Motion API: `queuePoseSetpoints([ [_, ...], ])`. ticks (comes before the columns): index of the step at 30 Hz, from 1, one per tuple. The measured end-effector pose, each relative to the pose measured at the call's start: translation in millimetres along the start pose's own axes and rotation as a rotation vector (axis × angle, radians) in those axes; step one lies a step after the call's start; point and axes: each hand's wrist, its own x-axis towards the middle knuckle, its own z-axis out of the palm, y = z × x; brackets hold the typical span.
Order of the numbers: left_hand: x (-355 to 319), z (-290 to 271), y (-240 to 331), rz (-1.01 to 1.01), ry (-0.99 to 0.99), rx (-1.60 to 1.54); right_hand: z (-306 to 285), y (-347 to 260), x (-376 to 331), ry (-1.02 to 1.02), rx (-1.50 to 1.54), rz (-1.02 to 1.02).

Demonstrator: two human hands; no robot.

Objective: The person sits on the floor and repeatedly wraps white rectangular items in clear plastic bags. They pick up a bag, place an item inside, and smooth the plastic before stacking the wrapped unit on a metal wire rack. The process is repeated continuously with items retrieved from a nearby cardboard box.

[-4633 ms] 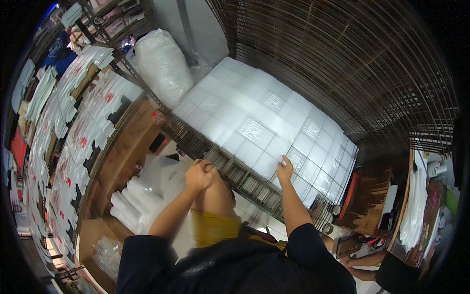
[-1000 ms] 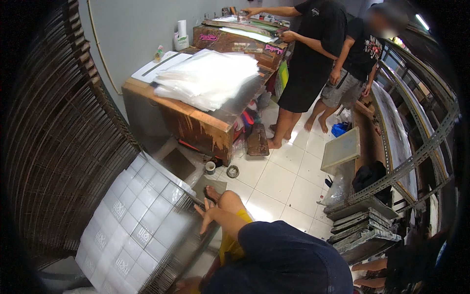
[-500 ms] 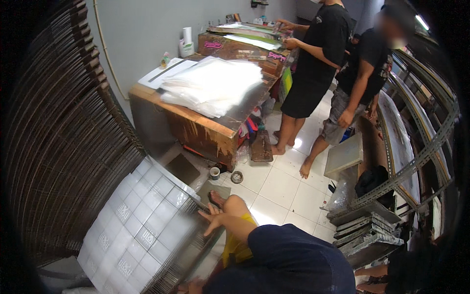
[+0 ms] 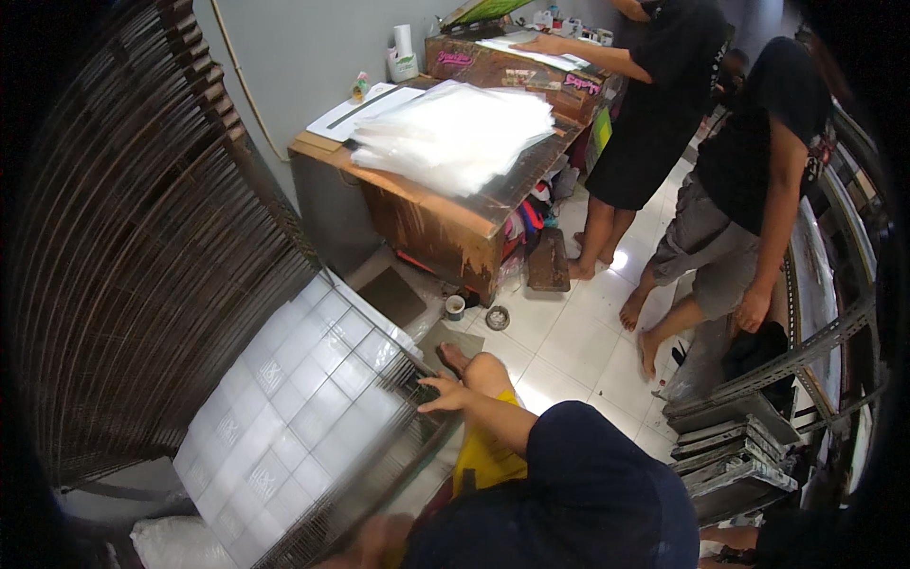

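A wire drying-rack shelf (image 4: 327, 512) slants across the lower left, with translucent white printed plastic sheets (image 4: 284, 389) showing in its grid. My right hand (image 4: 445, 392) reaches to the shelf's right edge, thumb and fingers spread apart against it. Lower down, my left hand (image 4: 379, 539) is near the shelf's front edge, smeared by motion, and its fingers cannot be made out. Many more wire shelves (image 4: 142, 209) stand tilted up together behind, on the left.
A wooden table (image 4: 427, 223) bears a loose pile of white sheets (image 4: 455, 137). One person (image 4: 654, 114) works at a printing bench beyond it; another (image 4: 758, 171) stands on the right. A cup (image 4: 455, 306) and tape roll (image 4: 497, 318) lie on the floor. Stacked frames (image 4: 735, 465) stand at right.
My view has shifted left, and my right hand stays at the shelf's edge. The far person's screen frame is now tilted up. The other person has stepped nearer.
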Motion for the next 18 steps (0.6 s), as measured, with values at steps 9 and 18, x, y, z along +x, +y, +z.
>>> queuePoseSetpoints([
  [9,-50,1,47,0.561,0.301,0.110,12,-11,-20,0.413,-0.270,-0.326],
  [18,-59,-26,59,0.228,0.000,0.125,-176,-177,-55,1.251,-0.118,-1.035],
])
